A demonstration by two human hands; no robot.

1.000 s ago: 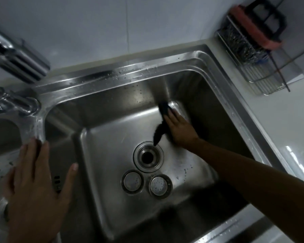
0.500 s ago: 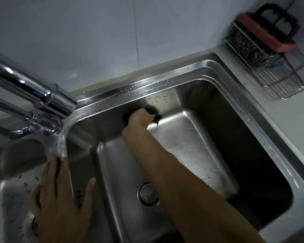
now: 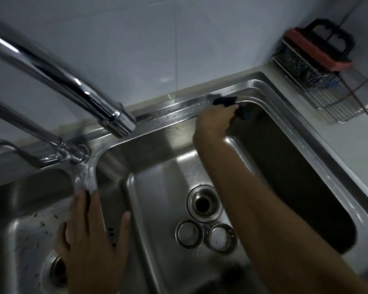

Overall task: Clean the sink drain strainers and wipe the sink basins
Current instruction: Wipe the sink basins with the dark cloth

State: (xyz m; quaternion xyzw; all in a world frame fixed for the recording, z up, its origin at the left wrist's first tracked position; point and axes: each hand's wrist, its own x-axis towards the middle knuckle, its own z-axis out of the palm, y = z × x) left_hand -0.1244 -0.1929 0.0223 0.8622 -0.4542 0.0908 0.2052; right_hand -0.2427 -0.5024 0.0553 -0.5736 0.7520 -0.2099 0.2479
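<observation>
The wiping step is in hand: the right hand (image 3: 216, 118) clenches a dark cloth (image 3: 225, 101) on the back rim of the right basin (image 3: 157, 187), the left hand (image 3: 91, 236), flat and unclenched, rests on the divider left of that basin, two strainers (image 3: 205, 234) lie on its floor beside the open drain (image 3: 204, 203), and next the cloth probably needs to follow the rim.

My right arm stretches forward and up, forearm bare, with my right hand (image 3: 214, 118) curled closed, knuckles toward me. My left hand (image 3: 91, 236) lies flat, palm down, fingers spread and pointing away, thumb splayed out to the right.
</observation>
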